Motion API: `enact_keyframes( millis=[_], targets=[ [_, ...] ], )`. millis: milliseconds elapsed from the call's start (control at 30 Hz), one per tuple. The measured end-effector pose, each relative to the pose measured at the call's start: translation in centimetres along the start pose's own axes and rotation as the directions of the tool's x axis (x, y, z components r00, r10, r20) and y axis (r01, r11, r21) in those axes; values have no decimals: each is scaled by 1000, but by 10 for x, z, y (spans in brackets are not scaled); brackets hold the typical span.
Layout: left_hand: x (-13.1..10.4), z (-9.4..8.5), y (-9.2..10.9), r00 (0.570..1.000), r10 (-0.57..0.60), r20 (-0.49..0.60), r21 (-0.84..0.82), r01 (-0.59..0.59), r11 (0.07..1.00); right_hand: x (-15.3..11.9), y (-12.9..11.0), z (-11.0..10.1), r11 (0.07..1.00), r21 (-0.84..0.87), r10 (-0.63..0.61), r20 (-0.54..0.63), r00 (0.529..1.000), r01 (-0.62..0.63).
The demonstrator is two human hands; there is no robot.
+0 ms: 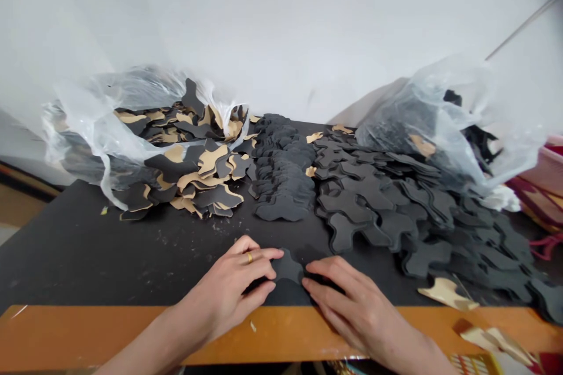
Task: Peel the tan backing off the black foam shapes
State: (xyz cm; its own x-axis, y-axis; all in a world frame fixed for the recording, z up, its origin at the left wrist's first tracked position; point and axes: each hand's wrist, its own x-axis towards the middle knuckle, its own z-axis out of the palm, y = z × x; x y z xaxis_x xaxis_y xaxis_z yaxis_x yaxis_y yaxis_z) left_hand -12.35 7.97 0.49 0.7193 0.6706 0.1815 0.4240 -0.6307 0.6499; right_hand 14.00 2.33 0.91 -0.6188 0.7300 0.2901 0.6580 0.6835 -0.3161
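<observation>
A dark grey shaped piece (288, 266) lies on the black table top near its front edge, between my two hands. My left hand (246, 275), with a ring on one finger, has its fingertips on the left side of the piece. From the right, the fingertips of my right hand (345, 293) touch the piece's other side. Straight beyond them runs a long overlapping row of black pieces (284, 187). Stacks of similar black pieces (352, 199) spread to the right of that row.
Tan-backed pieces (211, 181) spill from a clear plastic bag (88, 123) at the left. Another plastic bag (461, 123) stands at the back right. Tan scraps (446, 293) lie near the orange front edge (109, 331). A pink basket (549, 167) is far right.
</observation>
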Motion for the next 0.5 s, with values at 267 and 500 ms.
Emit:
enact_keyframes(
  millis=[267, 500],
  targets=[
    [34, -3, 18, 987, -74, 142, 292, 29, 956, 18, -4, -25, 1000, -17, 22, 126, 992, -20],
    [45, 11, -15, 993, 22, 116, 223, -47, 974, 92, 98, -113, 925, -67, 379, 65, 923, -375]
  ],
)
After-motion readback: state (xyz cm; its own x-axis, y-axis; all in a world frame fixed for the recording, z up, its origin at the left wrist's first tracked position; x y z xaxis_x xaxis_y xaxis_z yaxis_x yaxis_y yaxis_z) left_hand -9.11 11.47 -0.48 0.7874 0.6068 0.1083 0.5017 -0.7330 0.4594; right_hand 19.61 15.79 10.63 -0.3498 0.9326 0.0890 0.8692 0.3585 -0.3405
